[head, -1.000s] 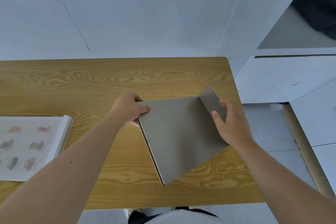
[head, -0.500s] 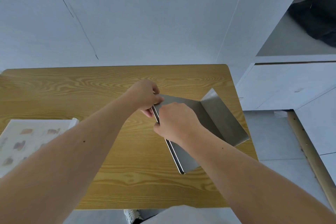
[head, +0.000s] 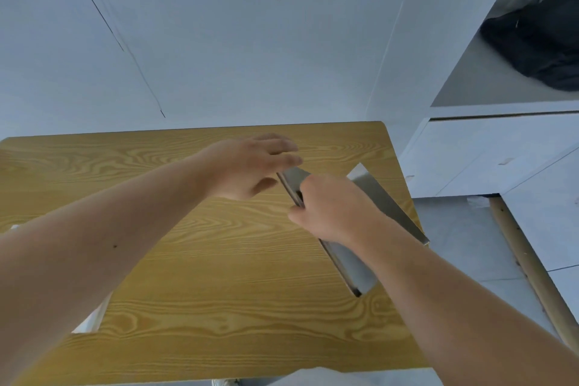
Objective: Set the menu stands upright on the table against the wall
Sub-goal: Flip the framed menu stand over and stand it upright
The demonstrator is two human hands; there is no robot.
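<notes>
A grey menu stand point(head: 387, 207) is tilted above the right side of the wooden table point(head: 219, 260), its support flap folded out toward the right. My right hand point(head: 332, 207) grips the stand's left edge near the top. My left hand point(head: 250, 166) hovers just left of that edge with fingers spread, holding nothing. A second menu point(head: 94, 313) lies flat at the table's left, mostly hidden behind my left forearm. The white wall point(head: 250, 41) rises behind the table's far edge.
A white cabinet point(head: 488, 153) stands to the right of the table. A dark bag point(head: 539, 50) rests on a shelf at upper right. Grey floor and a wooden strip point(head: 532, 276) lie beyond the table's right edge.
The stand has been raised from flat toward standing, with its flap opened out. My right hand moved from the flap to the left edge. My left hand has let go and opened.
</notes>
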